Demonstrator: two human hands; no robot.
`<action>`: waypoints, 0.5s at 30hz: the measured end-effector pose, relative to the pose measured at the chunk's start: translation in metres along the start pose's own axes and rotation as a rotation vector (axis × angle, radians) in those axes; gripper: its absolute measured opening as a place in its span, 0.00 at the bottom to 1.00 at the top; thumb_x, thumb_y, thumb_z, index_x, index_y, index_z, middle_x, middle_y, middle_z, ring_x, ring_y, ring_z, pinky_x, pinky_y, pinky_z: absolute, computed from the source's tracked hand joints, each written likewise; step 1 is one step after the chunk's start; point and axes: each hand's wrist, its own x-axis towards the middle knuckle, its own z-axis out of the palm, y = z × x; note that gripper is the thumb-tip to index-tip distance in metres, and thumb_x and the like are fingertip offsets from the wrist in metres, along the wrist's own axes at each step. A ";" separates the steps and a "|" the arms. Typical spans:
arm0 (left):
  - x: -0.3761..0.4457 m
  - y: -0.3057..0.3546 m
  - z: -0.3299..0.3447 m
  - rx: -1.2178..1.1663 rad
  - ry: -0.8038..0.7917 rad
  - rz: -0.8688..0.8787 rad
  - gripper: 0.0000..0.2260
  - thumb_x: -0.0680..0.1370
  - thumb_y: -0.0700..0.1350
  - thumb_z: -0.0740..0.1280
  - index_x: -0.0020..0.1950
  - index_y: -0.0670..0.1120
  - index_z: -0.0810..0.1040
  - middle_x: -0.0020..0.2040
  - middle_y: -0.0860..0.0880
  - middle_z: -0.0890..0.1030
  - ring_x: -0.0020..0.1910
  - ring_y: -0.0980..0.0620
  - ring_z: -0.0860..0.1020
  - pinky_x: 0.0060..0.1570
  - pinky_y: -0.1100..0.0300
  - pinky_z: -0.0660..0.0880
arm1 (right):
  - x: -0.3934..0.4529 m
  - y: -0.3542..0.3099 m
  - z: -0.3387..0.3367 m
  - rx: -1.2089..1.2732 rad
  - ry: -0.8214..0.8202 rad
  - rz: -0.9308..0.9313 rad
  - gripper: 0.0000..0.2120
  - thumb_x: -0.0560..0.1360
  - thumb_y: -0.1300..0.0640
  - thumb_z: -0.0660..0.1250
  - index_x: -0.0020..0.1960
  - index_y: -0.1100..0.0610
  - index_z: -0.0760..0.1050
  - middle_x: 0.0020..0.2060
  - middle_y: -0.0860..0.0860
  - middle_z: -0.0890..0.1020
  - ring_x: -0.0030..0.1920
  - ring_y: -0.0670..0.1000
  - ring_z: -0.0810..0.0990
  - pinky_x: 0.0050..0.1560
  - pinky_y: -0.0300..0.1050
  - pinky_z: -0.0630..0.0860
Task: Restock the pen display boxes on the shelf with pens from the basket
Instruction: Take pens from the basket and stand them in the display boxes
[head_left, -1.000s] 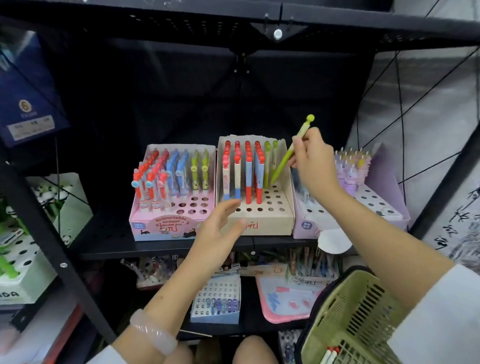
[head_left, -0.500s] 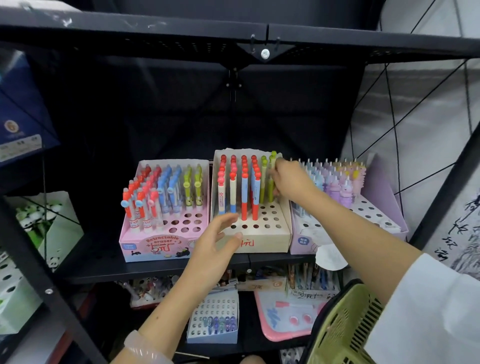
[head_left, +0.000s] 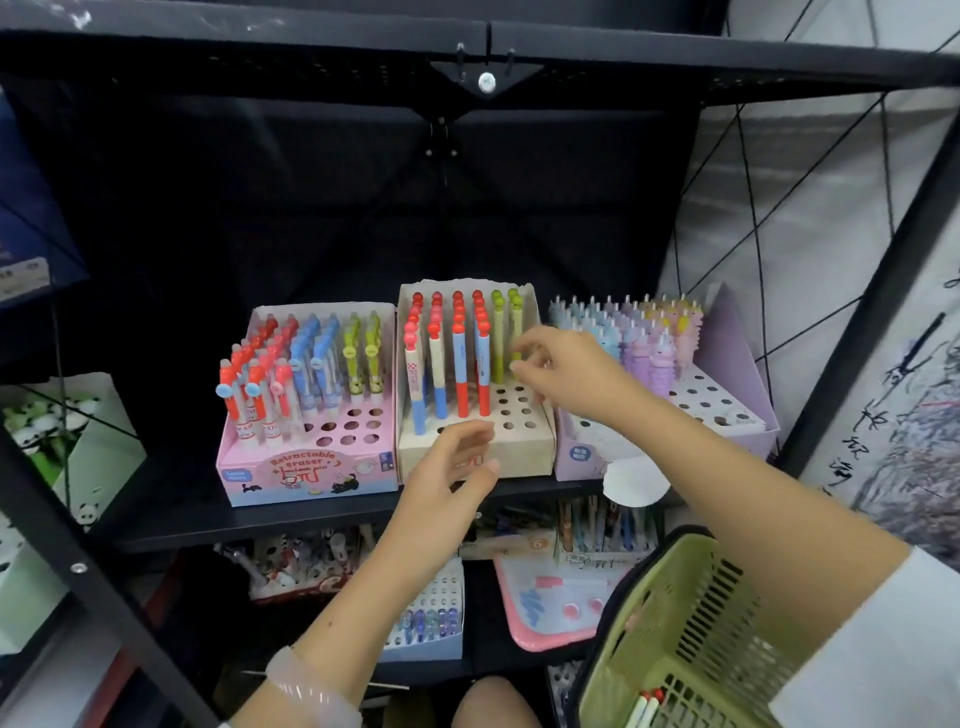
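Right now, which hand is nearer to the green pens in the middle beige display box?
Right. The right hand is at the green pens, fingertips beside their lower barrels. The left hand is lower, in front of the beige display box, apart from them.

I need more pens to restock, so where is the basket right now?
In the head view the green basket sits at the bottom right, under the right forearm, below the shelf with the display boxes; a few pens lie inside.

Bare forearms, white sleeves, one bangle.
Left wrist carries a pale translucent bangle (head_left: 311, 691); right arm's white sleeve (head_left: 878, 654) ends near the elbow; both hands bare, no rings seen.
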 end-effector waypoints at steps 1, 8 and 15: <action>-0.002 0.000 0.010 -0.017 -0.032 0.003 0.13 0.79 0.43 0.62 0.56 0.61 0.71 0.60 0.59 0.75 0.61 0.64 0.72 0.59 0.69 0.68 | -0.017 0.005 -0.002 0.053 0.020 -0.031 0.12 0.78 0.55 0.62 0.60 0.55 0.74 0.42 0.48 0.79 0.40 0.46 0.77 0.46 0.39 0.76; -0.032 -0.023 0.109 -0.014 -0.328 -0.091 0.11 0.79 0.39 0.62 0.57 0.53 0.70 0.56 0.54 0.76 0.57 0.59 0.74 0.56 0.71 0.70 | -0.146 0.098 -0.008 0.215 -0.106 0.086 0.11 0.79 0.56 0.61 0.61 0.48 0.70 0.43 0.45 0.82 0.40 0.40 0.80 0.40 0.32 0.75; -0.057 -0.068 0.194 0.303 -0.783 -0.241 0.14 0.81 0.46 0.58 0.66 0.46 0.69 0.61 0.51 0.72 0.59 0.56 0.71 0.57 0.67 0.68 | -0.278 0.237 0.043 -0.209 -0.546 0.588 0.16 0.79 0.55 0.60 0.65 0.58 0.70 0.59 0.57 0.78 0.58 0.55 0.77 0.57 0.45 0.72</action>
